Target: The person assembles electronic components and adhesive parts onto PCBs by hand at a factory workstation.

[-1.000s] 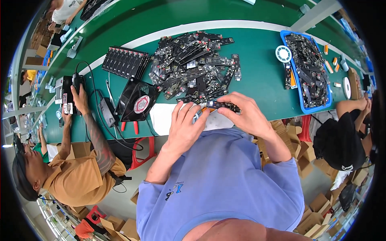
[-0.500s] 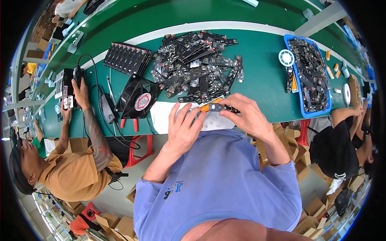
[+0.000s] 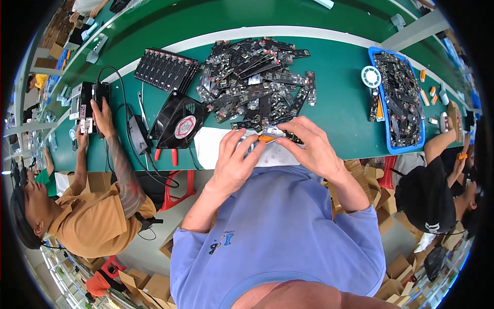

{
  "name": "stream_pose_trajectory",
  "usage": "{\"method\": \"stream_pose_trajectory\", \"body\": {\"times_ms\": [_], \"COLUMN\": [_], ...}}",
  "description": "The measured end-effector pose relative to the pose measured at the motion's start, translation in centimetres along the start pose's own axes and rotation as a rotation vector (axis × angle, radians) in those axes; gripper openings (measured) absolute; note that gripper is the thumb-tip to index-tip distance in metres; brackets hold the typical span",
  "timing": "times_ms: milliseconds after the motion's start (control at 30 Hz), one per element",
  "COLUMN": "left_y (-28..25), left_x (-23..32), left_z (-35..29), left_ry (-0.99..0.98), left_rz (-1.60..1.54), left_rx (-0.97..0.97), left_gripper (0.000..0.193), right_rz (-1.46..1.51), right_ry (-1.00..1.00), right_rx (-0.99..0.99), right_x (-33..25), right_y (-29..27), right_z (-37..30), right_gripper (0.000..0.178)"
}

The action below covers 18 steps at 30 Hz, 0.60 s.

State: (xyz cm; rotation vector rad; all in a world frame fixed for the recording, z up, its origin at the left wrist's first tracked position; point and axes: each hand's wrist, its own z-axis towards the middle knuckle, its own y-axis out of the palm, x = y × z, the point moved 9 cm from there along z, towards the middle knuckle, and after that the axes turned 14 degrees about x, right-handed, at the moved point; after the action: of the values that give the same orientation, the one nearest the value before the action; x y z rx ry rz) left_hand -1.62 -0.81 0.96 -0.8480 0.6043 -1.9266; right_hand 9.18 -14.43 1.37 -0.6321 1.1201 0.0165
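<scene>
Just in front of me, my right hand (image 3: 312,148) pinches a small black circuit board (image 3: 274,132) between thumb and fingers. An orange piece (image 3: 266,138), possibly a battery, sits at the board's left end. My left hand (image 3: 234,160) is closed, its fingertips pressing at that orange piece and partly covering it. Beneath both hands lies a white sheet (image 3: 208,148) on the table edge. A large heap of black circuit boards (image 3: 252,85) begins right behind my fingers.
Left of the sheet stands a black fan (image 3: 177,123), with a panel of boards (image 3: 165,70) behind it. A blue tray (image 3: 376,95) full of boards is at the right, a white round part (image 3: 371,76) by its rim. Co-workers sit on both sides; a black cable (image 3: 123,98) loops at left.
The board and orange piece have tilted slightly between my hands. My left fingers have moved a little to the right, covering more of the orange piece.
</scene>
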Motion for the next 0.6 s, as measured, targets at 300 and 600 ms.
{"method": "stream_pose_trajectory", "body": {"times_ms": [300,600], "left_y": [-0.2,-0.3], "left_x": [-0.3,-1.3], "left_z": [0.1,0.0], "left_ry": [-0.09,-0.185], "left_rz": [-0.031,-0.155], "left_rx": [0.026,0.068], "left_gripper": [0.033,0.037], "right_rz": [0.009,-0.018], "right_ry": [-0.107,-0.226], "right_rx": [-0.105,-0.142], "right_x": [-0.2,-1.7], "right_y": [0.8,1.5], "right_z": [0.0,0.6], "right_gripper": [0.031,0.028]}}
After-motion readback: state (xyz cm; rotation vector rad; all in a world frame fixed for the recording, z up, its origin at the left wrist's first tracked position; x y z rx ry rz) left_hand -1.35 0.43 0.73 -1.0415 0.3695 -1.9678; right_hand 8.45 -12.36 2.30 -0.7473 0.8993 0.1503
